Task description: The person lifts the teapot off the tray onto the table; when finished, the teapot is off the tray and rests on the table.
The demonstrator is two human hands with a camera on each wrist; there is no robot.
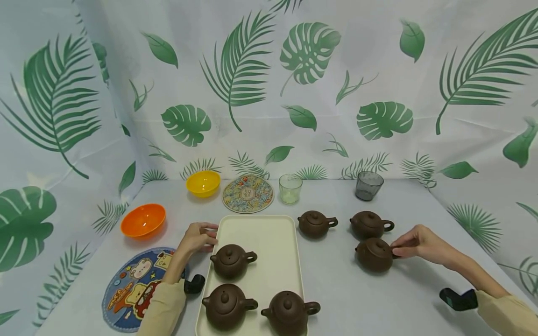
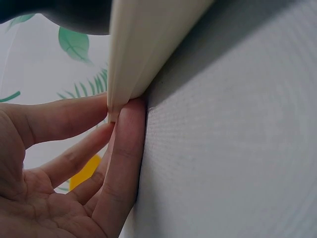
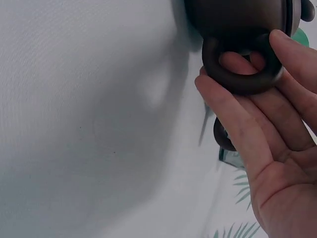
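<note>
My right hand [image 1: 424, 245] grips the handle of a dark brown teapot [image 1: 375, 255], with fingers through and around the loop [image 3: 242, 82] in the right wrist view. That teapot looks slightly tilted, and a shadow falls on the cloth beside it; whether its base touches the table I cannot tell. My left hand [image 1: 199, 238] pinches the left edge of a cream tray [image 1: 269, 233], thumb and fingers on the rim [image 2: 126, 64] in the left wrist view. On the tray stand three brown teapots: one at mid-left [image 1: 231, 262], one front left [image 1: 227, 308], one front right [image 1: 288, 313].
Two more brown teapots, one right of the tray [image 1: 314, 225] and one just behind the held one [image 1: 367, 226], stand on the table. Behind are a clear glass [image 1: 290, 189], a grey glass [image 1: 369, 185], a patterned round mat [image 1: 248, 194], yellow bowl [image 1: 203, 183], orange bowl [image 1: 144, 221]. A blue mat [image 1: 122, 284] lies left.
</note>
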